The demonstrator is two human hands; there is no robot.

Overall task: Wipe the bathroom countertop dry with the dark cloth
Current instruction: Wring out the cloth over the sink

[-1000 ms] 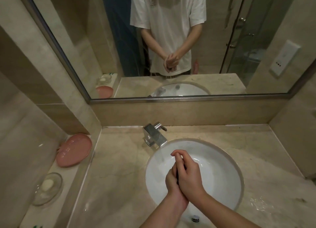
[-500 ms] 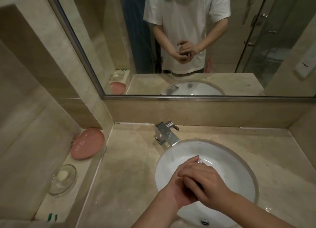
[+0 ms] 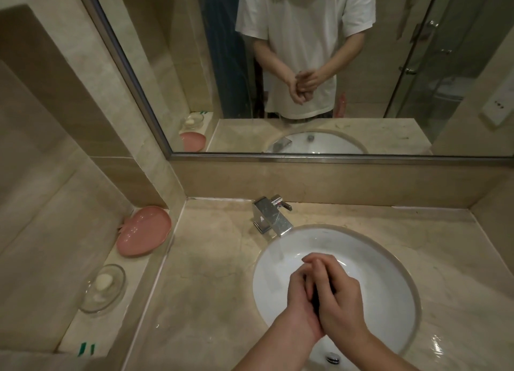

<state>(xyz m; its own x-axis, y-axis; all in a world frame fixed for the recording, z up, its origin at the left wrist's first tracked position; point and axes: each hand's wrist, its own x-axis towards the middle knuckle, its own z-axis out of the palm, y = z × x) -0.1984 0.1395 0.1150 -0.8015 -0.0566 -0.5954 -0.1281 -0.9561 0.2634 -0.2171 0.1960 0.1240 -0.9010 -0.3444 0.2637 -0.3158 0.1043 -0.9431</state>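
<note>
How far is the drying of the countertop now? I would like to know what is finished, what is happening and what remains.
Nothing of the wiping looks done: water still shines on the countertop right of the basin. In hand: the left hand and right hand are pressed together over the basin, apparently being washed. No dark cloth is in view. Left: fetch the cloth and wipe the whole top.

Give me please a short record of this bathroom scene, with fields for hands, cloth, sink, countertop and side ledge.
hands: left hand and right hand pressed together over the basin
cloth: no dark cloth in view
sink: white basin, chrome faucet behind it
countertop: beige stone countertop, water sheen at right front
side ledge: pink dish, glass soap dish with soap
</note>
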